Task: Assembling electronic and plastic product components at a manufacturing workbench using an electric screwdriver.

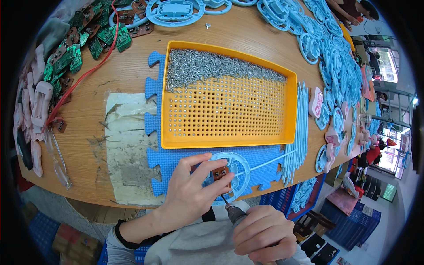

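My left hand (187, 190) grips a light blue round plastic frame (242, 164), its fingers spread over the face and edge. Inside the ring sits a brown circuit board (217, 173), partly covered by my fingers. My right hand (265, 234) is wrapped around a dark grey electric screwdriver (236, 214). The bit points up to the lower edge of the board; whether it touches a screw cannot be made out. Beneath the frame lies a blue foam mat (174, 161). Just beyond, a yellow perforated tray (227, 143) holds many small silver screws (207, 66).
Right of the tray lies a bundle of thin light blue sticks (301, 132), one slanting toward the frame. Blue plastic frames (340, 66) pile up at far right, with pink parts (316, 102) nearby. Green circuit boards (66, 57), a red cable (81, 78) and pale pink casings (43, 104) crowd the left.
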Available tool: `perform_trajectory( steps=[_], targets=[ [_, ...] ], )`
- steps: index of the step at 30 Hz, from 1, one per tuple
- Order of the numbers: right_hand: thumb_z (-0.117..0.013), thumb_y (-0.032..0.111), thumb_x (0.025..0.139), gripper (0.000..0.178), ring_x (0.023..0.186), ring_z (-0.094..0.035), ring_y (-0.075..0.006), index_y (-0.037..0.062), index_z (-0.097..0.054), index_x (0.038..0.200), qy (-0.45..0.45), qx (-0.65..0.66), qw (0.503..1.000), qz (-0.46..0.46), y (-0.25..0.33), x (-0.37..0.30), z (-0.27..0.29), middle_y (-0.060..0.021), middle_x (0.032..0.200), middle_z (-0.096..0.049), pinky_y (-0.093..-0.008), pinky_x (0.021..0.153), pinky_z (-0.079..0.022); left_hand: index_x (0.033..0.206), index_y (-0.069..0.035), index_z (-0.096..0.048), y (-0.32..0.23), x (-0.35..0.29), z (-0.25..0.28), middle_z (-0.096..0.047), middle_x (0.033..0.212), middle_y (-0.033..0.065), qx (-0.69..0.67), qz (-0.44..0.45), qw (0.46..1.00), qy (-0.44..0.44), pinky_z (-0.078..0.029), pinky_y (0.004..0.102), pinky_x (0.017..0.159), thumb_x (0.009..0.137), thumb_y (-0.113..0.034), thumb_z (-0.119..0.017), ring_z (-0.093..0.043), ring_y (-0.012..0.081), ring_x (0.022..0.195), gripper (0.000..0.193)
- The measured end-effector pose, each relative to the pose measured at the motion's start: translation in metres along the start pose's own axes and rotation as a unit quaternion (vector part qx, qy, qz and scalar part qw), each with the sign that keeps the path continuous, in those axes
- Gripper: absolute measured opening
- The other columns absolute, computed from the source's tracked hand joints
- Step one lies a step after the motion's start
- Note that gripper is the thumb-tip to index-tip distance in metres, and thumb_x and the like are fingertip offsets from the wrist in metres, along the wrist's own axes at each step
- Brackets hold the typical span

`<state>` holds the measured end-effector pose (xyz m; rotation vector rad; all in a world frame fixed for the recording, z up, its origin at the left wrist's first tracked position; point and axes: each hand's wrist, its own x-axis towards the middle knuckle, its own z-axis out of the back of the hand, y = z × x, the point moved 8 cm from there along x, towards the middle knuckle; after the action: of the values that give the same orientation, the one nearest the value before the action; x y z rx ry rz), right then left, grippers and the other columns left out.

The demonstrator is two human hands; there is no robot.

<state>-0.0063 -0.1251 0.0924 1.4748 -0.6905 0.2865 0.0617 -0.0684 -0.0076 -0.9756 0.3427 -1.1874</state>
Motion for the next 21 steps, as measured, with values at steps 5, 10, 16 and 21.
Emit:
perform_trajectory(
  steps=[5,10,16,21],
  targets=[
    [-0.059,0.003,0.086,0.011,0.044,-0.055,-0.021,-0.0048,-0.053,0.081,0.008,0.067,0.998,0.006,-0.008,0.007,0.009,-0.0131,0.057,-0.056,-0.0289,0.04,-0.045,0.096,-0.012,-0.073,0.0,0.001,-0.002,-0.06,0.112,0.0016,0.002,0.006,1.0,0.004,-0.046,0.0355,0.08,0.067,-0.021,-0.079,-0.051,0.0287,0.104,0.031],
    [-0.054,0.006,0.091,0.016,0.042,-0.053,-0.0191,-0.0061,-0.056,0.08,0.045,0.151,0.987,0.026,-0.001,0.019,0.012,-0.0119,0.056,-0.055,-0.0277,0.038,-0.042,0.097,-0.014,-0.073,0.0,0.0,-0.002,-0.06,0.112,0.0005,0.007,0.009,1.0,0.019,-0.044,0.0365,0.084,0.066,-0.021,-0.079,-0.05,0.0285,0.105,0.033],
    [-0.059,0.036,0.09,0.039,0.042,-0.057,-0.0226,0.0008,-0.045,0.097,-0.057,-0.068,0.993,0.072,0.029,0.009,0.076,-0.011,0.056,-0.058,-0.0307,0.041,-0.05,0.1,-0.017,-0.074,0.004,-0.001,-0.004,-0.059,0.113,0.0001,0.02,0.022,0.999,0.04,-0.04,0.0367,0.087,0.065,-0.021,-0.08,-0.047,0.0285,0.106,0.035],
    [-0.05,0.063,0.088,0.067,0.045,-0.053,-0.0182,-0.0003,-0.042,0.107,-0.196,-0.191,0.955,0.113,0.023,-0.002,0.133,-0.0094,0.061,-0.055,-0.0297,0.042,-0.045,0.101,-0.017,-0.074,0.003,0.0,-0.007,-0.059,0.114,0.0003,0.01,0.016,0.999,0.049,-0.04,0.0371,0.088,0.067,-0.021,-0.08,-0.045,0.0288,0.107,0.036]
  ],
)
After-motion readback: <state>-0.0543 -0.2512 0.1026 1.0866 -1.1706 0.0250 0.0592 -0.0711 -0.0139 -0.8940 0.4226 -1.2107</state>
